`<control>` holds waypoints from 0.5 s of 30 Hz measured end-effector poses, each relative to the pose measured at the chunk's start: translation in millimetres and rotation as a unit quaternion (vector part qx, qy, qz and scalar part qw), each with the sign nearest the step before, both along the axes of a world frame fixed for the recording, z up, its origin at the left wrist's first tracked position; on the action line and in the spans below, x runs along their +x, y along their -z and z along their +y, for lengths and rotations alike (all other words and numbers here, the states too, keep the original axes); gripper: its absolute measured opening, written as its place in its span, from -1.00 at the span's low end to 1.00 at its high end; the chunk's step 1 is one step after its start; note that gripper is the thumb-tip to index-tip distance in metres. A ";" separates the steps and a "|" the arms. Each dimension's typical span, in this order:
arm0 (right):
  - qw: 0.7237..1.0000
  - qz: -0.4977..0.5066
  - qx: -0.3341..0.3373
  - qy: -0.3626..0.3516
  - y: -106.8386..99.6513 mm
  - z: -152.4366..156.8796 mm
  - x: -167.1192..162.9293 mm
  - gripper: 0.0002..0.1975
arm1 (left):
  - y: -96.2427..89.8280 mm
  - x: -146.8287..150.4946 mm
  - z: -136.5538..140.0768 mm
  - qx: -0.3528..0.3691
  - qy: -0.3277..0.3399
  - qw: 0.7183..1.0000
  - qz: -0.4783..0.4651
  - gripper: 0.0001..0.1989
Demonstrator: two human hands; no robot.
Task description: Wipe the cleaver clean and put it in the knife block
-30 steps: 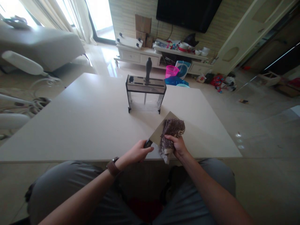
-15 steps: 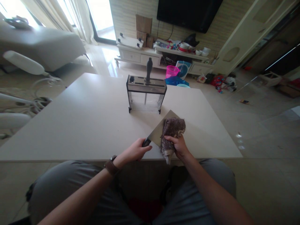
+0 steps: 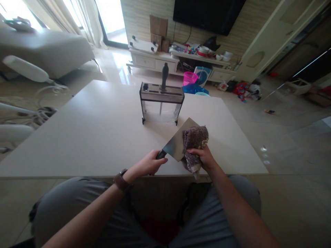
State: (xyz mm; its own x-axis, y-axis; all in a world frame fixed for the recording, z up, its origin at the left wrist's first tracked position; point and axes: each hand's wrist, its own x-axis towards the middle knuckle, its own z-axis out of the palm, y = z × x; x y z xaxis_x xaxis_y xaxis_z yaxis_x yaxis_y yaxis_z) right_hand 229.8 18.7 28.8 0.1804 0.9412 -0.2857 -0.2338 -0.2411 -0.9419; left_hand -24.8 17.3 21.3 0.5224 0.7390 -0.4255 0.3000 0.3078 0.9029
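A cleaver (image 3: 176, 143) with a broad metal blade and black handle is held above the near edge of the white table. My left hand (image 3: 150, 163) is closed around its handle. In my right hand (image 3: 204, 156) is a folded purple-brown cloth (image 3: 195, 139), pressed against the outer part of the blade and covering it. My right thumb lies on top of the cloth; the other fingers are mostly hidden. Beyond the blade stands a clear-sided knife block (image 3: 162, 93) with a dark top and one black-handled tool (image 3: 164, 75) upright in it.
The white table (image 3: 103, 131) spreads in front of my knees. Behind it a low cabinet (image 3: 144, 62) carries boxes and bowls, under a wall-mounted television (image 3: 207, 15). A pink basket (image 3: 190, 78) stands on the floor past the table; a white chair (image 3: 26, 69) is at left.
My right hand and the cloth have shifted right along the blade, towards its outer end, baring more metal near the handle. The left hand stays on the handle, nearly still.
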 end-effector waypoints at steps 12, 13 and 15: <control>0.991 0.059 0.024 0.117 4.7 4.5 -2.3 -0.62 | 3.2 5.6 -6.9 0.011 0.012 0.999 0.030 -0.71; 0.990 0.056 0.028 0.123 3.7 4.5 -1.9 -0.63 | 2.8 5.8 -6.4 0.012 0.014 0.999 0.029 -0.71; 0.987 0.054 0.043 0.144 1.2 5.2 0.4 -0.64 | 1.2 6.0 -5.1 0.013 0.019 0.999 0.025 -0.71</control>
State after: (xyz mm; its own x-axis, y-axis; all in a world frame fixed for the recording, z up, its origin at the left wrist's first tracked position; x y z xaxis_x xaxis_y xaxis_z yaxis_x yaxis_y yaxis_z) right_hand 230.2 23.9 27.6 0.4173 0.8766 -0.2396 -0.3805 -0.0709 -0.9221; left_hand -18.8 12.2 20.1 0.5294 0.7295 -0.4331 0.3566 0.2719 0.8938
